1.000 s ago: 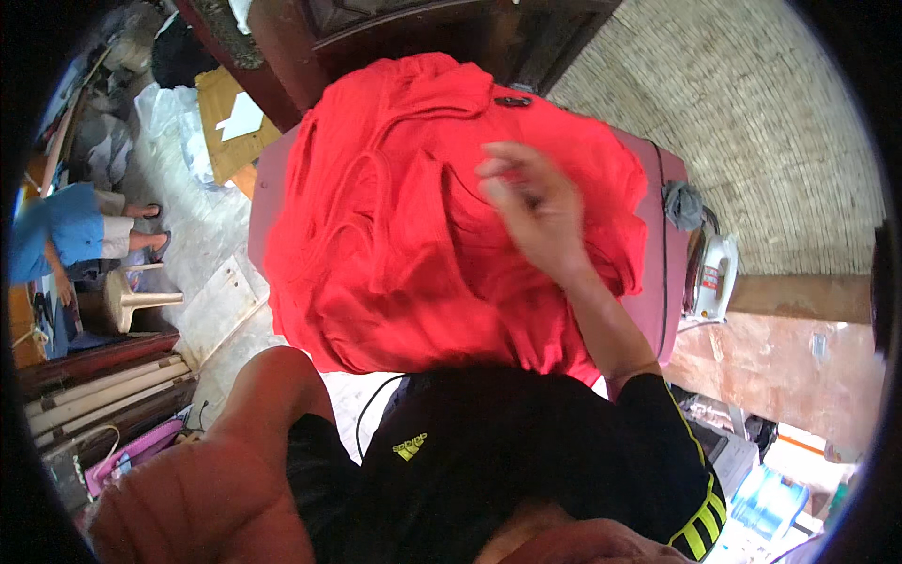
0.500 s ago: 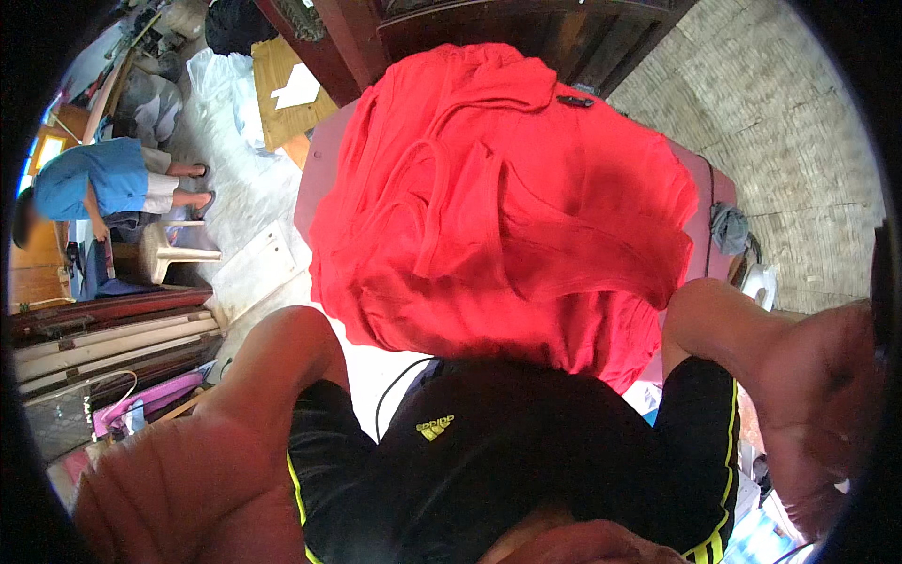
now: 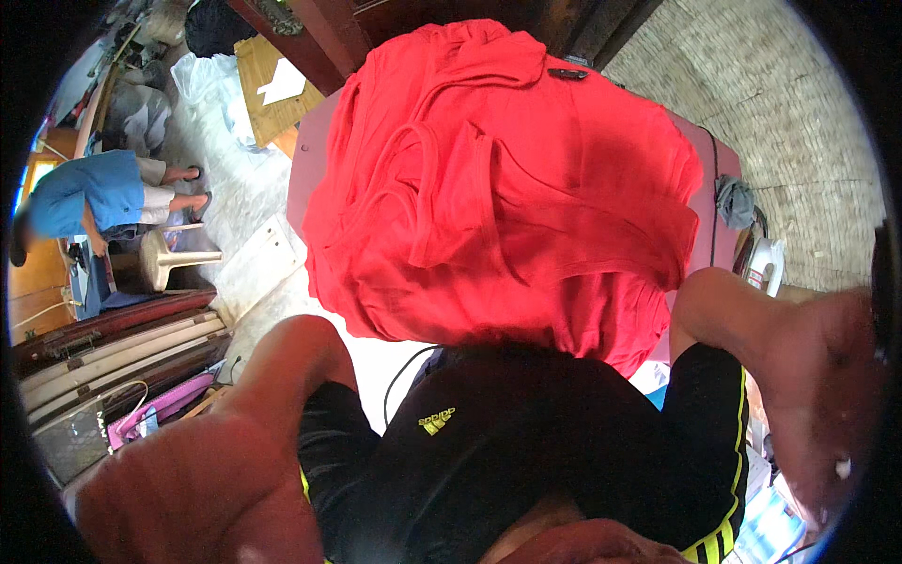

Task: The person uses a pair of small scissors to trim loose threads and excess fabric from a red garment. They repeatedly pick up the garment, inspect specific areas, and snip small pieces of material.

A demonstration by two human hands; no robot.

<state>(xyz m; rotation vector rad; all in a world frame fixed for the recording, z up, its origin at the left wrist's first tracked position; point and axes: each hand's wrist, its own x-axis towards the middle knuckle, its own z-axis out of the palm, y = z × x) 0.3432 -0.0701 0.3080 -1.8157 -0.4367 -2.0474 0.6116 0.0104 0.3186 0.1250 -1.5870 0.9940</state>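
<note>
My left hand [image 3: 188, 489] is raised close to the camera at the lower left, with the elbow bent. Its palm side and wrist show, but the fingers run out of the picture. At the right rim my right hand [image 3: 827, 404] is raised likewise, in shadow, its fingers hidden. Neither hand touches the red garments [image 3: 583, 169] in front of me. Their cloth lies loosely heaped, with straps and sleeveless openings on top. A small black object [image 3: 567, 74] sits at the heap's far edge. Under the cloth is a pink table [image 3: 305, 179].
A grey cloth bundle [image 3: 735, 201] hangs by the table's right edge, near a dark cord. At the left, a person in a blue top [image 3: 103, 193] stands beside a beige plastic stool [image 3: 164, 261]. Wooden boards [image 3: 122, 357] lie lower left. Woven matting [image 3: 789, 122] covers the far right.
The whole view has shifted a little, with the red heap now slightly higher in the picture. Both hands stay raised near the camera, and the garments lie as before.
</note>
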